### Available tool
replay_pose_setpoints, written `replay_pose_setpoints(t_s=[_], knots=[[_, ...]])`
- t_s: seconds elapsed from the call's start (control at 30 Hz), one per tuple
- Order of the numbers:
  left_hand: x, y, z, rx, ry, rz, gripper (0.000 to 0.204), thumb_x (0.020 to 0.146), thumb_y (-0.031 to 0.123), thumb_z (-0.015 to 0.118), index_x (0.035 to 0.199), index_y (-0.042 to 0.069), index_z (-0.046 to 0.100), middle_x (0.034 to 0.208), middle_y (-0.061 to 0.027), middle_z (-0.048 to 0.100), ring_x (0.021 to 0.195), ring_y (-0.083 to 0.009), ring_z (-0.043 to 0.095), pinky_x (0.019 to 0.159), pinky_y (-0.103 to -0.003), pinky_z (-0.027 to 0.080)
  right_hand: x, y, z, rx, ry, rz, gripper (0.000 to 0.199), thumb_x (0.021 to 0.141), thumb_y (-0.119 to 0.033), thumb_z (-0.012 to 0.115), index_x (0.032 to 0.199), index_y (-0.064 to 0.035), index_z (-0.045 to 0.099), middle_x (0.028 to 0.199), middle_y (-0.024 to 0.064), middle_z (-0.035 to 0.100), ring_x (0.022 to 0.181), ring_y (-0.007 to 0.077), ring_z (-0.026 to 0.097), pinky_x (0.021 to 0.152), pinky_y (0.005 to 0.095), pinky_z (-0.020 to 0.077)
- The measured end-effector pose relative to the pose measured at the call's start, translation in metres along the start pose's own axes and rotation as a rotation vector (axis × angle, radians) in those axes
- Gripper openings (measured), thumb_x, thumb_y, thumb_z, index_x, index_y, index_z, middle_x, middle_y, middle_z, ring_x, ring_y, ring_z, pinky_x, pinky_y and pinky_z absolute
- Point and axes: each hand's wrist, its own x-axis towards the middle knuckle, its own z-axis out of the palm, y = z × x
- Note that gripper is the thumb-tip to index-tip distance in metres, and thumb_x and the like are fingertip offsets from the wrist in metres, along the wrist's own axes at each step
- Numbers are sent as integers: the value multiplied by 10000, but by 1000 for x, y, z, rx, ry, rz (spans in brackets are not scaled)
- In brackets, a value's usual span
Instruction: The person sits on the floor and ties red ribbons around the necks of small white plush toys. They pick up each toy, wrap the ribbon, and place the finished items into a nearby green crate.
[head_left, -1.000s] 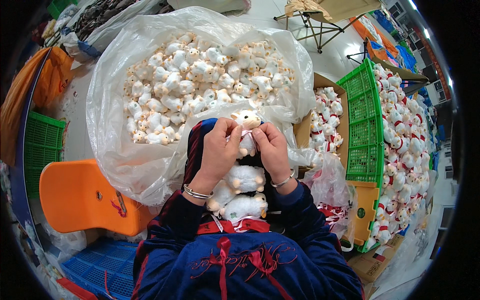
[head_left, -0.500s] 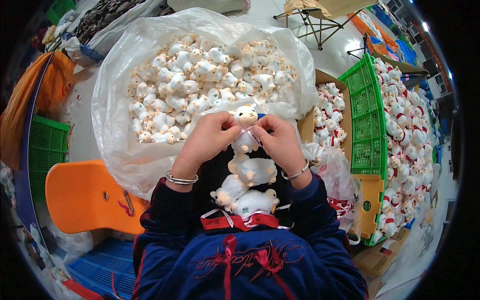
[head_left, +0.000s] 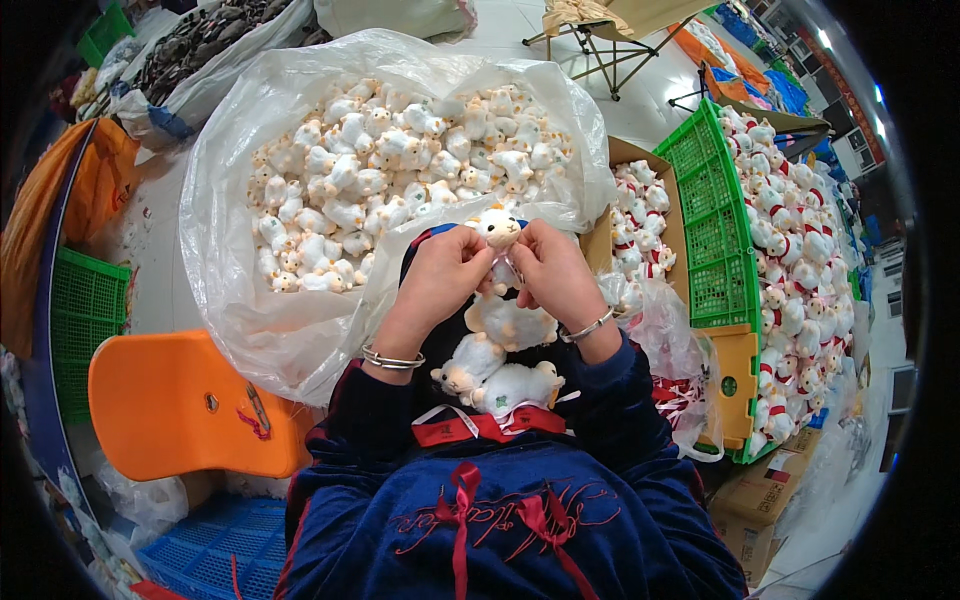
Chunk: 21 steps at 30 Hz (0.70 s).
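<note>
A small white plush sheep point(head_left: 497, 228) sits upright above my lap, its cream face toward me. A thin pale-pink ribbon point(head_left: 507, 256) goes round its neck. My left hand point(head_left: 440, 282) pinches the ribbon at the left of the neck, thumb and fingers together. On the other side my right hand point(head_left: 556, 275) is closed on the ribbon at the neck, its fingers partly hiding the knot area. Below, more white plush sheep point(head_left: 512, 322) lie on my dark lap. Pale ribbon strips lie over a red band point(head_left: 448, 432) at my waist.
A big clear plastic bag point(head_left: 225, 200) heaped with plush sheep lies ahead. At right stand a cardboard box point(head_left: 672, 190) of sheep with red ribbons and a green crate point(head_left: 705, 240) beside another such pile. An orange chair point(head_left: 160, 400) holding small snips point(head_left: 258, 410) is at left.
My view has shifted slightly, so the surroundings sit a little differently. Both hands have drawn closer together at the sheep's neck, and the right fingers now point more downward over the ribbon.
</note>
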Motion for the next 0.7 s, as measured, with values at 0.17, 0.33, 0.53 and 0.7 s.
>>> replay_pose_setpoints(t_s=[0.17, 0.33, 0.53, 0.7], knots=[[3, 0, -4, 338, 40, 124, 157, 922, 137, 681, 879, -12, 668, 744, -71, 694, 611, -102, 632, 560, -255, 505, 3, 2, -1, 38, -4, 12, 156, 978, -120, 589, 906, 12, 549, 705, 97, 634, 476, 168, 639, 423, 307, 481], [6, 23, -10, 440, 41, 104, 153, 924, 129, 666, 877, -17, 660, 749, -79, 692, 564, -118, 620, 536, -270, 500, 9, 13, 9, 197, 28, -11, 141, 977, -97, 589, 899, 12, 543, 709, 85, 640, 505, 155, 655, 439, 289, 494], [2, 22, -7, 131, 39, -49, 128, 955, 113, 626, 953, -15, 620, 783, -75, 695, 647, -138, 706, 506, -249, 513, 12, 17, 15, 317, 65, -36, 133, 976, -76, 579, 886, 15, 543, 716, 78, 646, 525, 136, 652, 434, 281, 487], [1, 20, 0, 92, 53, -75, 121, 981, 123, 597, 986, 3, 603, 810, -66, 703, 689, -120, 725, 491, -223, 507, 13, 15, 4, 284, -8, -20, 129, 960, -76, 602, 881, 12, 549, 712, 74, 641, 458, 111, 565, 404, 268, 435]])
